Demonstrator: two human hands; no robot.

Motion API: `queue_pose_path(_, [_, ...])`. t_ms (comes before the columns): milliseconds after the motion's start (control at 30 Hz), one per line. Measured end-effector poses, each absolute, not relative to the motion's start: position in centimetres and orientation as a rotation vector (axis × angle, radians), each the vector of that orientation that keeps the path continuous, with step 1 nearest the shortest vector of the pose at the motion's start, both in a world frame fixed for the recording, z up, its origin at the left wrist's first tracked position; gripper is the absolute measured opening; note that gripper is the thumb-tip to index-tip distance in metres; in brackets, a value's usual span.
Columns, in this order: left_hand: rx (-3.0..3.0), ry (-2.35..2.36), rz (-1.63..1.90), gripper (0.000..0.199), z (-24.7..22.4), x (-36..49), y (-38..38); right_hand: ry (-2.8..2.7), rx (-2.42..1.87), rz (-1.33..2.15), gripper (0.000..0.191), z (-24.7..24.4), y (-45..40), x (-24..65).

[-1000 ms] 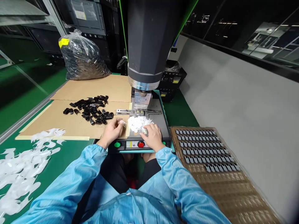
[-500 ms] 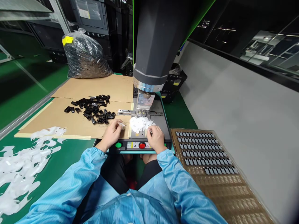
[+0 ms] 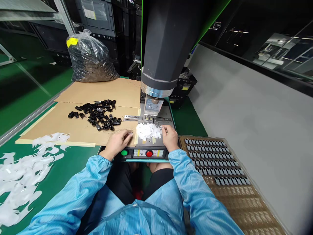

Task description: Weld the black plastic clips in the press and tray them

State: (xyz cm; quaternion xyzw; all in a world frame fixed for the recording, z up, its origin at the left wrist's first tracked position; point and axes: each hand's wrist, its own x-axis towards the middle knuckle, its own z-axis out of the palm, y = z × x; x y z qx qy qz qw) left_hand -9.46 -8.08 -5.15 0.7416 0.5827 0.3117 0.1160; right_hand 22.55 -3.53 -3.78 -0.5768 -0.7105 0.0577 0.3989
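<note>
My left hand (image 3: 118, 143) is over the front edge of the cardboard (image 3: 56, 127), thumb and fingertips together; anything between them is too small to name. To its right lies a pile of thin white pieces (image 3: 147, 131) on the machine's metal plate (image 3: 168, 111). At the pile's right edge my right hand (image 3: 170, 137) pinches something; it looks like a white piece, but the fingertips hide most of it. Black curved parts (image 3: 101, 114) lie heaped on the cardboard beyond my left hand. Behind the white pile, the press head (image 3: 153, 105) hangs over a small metal fixture (image 3: 148, 118).
A green button (image 3: 124, 152) and a red button (image 3: 149, 153) sit on the front panel. More white pieces (image 3: 22, 176) spread at left. A brown tray (image 3: 244, 195) with rows of grey parts stands at right. A filled plastic bag (image 3: 91, 58) stands at the back.
My right hand has moved right and slightly up, to the outer edge of the white pile. My left hand has shifted slightly; the white piece at its fingertips no longer shows clearly.
</note>
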Motion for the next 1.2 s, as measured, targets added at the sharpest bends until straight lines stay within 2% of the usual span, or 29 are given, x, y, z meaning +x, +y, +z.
queue_pose_path(167, [2.212, 1.596, 0.883, 0.037, -4.8, -10.0, -8.2, -1.913, -1.373, 0.059, 0.026, -2.8, -2.0, 21.8])
queue_pose_path(333, [2.224, 1.567, 1.009, 0.036, -4.0, -9.5, -7.8, -2.013, -1.324, 0.023, 0.033, -2.2, -0.5, 20.9])
queue_pose_path(533, [2.335, 1.635, 1.122, 0.033, -2.0, -6.2, -3.6, -2.122, -1.321, -0.026, 0.035, -2.9, 1.6, 19.5])
queue_pose_path(767, [2.522, 1.675, 0.77, 0.024, -1.1, -1.5, 1.0, -2.347, -1.411, -0.11, 0.044, -2.0, 1.3, 18.9])
queue_pose_path(933, [2.553, 1.733, 0.578, 0.03, -0.9, -0.6, 1.1, -2.461, -1.499, -0.147, 0.055, -0.7, 0.7, 18.5])
queue_pose_path(1200, [2.611, 1.72, 0.419, 0.041, -0.5, -0.1, 0.9, -2.457, -1.485, -0.105, 0.057, -0.7, 1.3, 18.2])
